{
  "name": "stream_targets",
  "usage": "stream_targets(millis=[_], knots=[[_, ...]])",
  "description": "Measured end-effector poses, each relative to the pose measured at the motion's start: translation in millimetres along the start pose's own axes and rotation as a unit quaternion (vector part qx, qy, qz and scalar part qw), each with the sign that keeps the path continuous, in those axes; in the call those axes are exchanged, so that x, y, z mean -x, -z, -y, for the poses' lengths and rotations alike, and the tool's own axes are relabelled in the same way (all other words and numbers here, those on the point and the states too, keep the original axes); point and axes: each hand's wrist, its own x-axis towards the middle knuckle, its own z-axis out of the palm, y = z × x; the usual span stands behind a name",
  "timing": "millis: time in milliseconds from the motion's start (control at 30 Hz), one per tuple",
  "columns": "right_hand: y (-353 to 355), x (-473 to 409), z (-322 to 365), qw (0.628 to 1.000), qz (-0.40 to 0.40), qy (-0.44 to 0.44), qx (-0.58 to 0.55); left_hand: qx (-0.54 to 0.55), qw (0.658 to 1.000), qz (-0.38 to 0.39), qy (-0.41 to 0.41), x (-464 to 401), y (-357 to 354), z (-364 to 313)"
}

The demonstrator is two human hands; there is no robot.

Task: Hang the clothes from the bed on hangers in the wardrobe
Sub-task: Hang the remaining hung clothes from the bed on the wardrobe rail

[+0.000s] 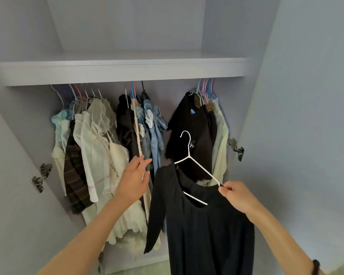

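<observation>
The right hand (235, 195) pinches one end of a white hanger (195, 165) and the shoulder of the black top (205, 231) draped on it, held up before the open wardrobe (127, 70). The left hand (134, 179), fingers straight, presses against hung clothes (99, 147) in the middle. Jeans (153, 128) and dark tops (193, 133) hang beyond; hinges (40, 176) flank them.
</observation>
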Motion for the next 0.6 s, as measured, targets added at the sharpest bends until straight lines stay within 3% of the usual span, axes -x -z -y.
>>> stream_targets(millis=[133, 267, 600], knots=[[-9, -37, 23, 0.995, -0.043, -0.006, -0.095, -0.069, 0.991, -0.071, -0.091, -57, 17, 2], [-15, -93, 53, 0.987, -0.084, 0.048, -0.129, -0.137, 0.968, -0.155, -0.138, -121, 47, -4], [1, -227, 131, 0.965, -0.148, 0.135, -0.167, -0.309, 0.913, -0.242, -0.112, -232, 91, 5]])
